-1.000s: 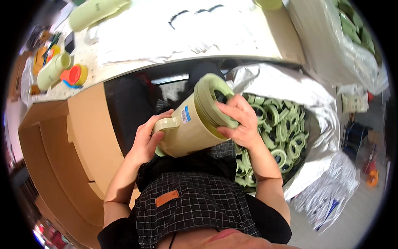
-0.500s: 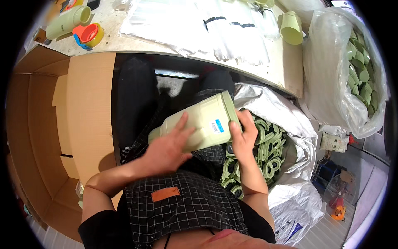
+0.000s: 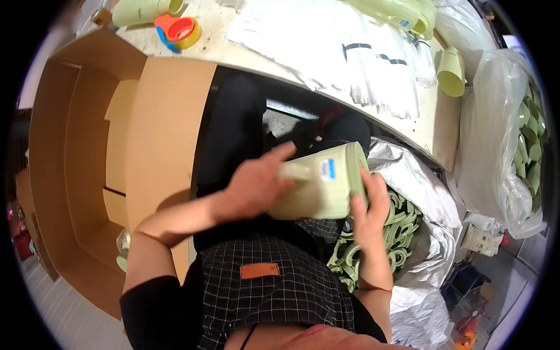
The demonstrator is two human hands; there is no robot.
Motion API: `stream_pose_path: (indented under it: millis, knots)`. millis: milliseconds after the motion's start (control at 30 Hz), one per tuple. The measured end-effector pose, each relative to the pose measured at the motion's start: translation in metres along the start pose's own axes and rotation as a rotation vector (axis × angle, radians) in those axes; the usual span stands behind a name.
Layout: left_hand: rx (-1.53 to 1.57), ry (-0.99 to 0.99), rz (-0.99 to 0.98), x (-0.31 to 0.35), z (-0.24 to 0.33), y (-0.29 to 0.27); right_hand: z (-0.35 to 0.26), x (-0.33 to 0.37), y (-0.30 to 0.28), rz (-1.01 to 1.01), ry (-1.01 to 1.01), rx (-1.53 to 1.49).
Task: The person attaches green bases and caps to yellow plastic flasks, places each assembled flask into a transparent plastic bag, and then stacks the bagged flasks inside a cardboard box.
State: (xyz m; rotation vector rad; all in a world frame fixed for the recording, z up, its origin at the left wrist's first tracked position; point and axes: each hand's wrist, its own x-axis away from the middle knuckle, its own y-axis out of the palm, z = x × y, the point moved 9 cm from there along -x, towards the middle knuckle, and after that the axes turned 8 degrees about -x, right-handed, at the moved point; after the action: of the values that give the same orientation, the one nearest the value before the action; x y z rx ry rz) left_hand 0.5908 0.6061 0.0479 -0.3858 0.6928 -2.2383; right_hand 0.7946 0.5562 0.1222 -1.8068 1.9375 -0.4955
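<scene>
A pale green plastic jug (image 3: pixel 318 186) with a blue-and-white label lies tilted over my lap, its slightly darker lid end (image 3: pixel 356 175) toward the right. My right hand (image 3: pixel 370 204) grips that lid end, thumb on the near side and fingers round the edge. At the jug's left end is my left hand (image 3: pixel 256 184), blurred by motion. One of its fingers sticks out above the jug, and the others lie over or against its body; how firmly they close is not clear.
A large open cardboard box (image 3: pixel 87 169) stands at my left. On the right, a white sack (image 3: pixel 434 216) holds several green ring-shaped parts (image 3: pixel 402 227). The table ahead bears clear plastic bags (image 3: pixel 291 44), a tape dispenser (image 3: pixel 181 32) and a green cup (image 3: pixel 451 73). A bag of green pieces (image 3: pixel 496 128) stands beyond.
The view has shifted, so the scene sits further right and lower. My left hand has slid from the jug's upper side toward its left end. My right hand keeps the lid end.
</scene>
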Motion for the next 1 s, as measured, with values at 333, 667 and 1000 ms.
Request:
stream_pose_path:
  millis: [333, 667, 1000]
  knots:
    - [-0.241, 0.612, 0.096, -0.072, 0.13, -0.098, 0.076, -0.027, -0.002, -0.152, 0.194, -0.369]
    - [-0.398, -0.11, 0.179, -0.341, -0.102, -0.085, 0.091, -0.053, -0.013, -0.085, 0.199, -0.54]
    - [0.571, -0.069, -0.004, -0.23, 0.008, 0.01, 0.111, -0.113, -0.022, 0.28, 0.219, -0.472]
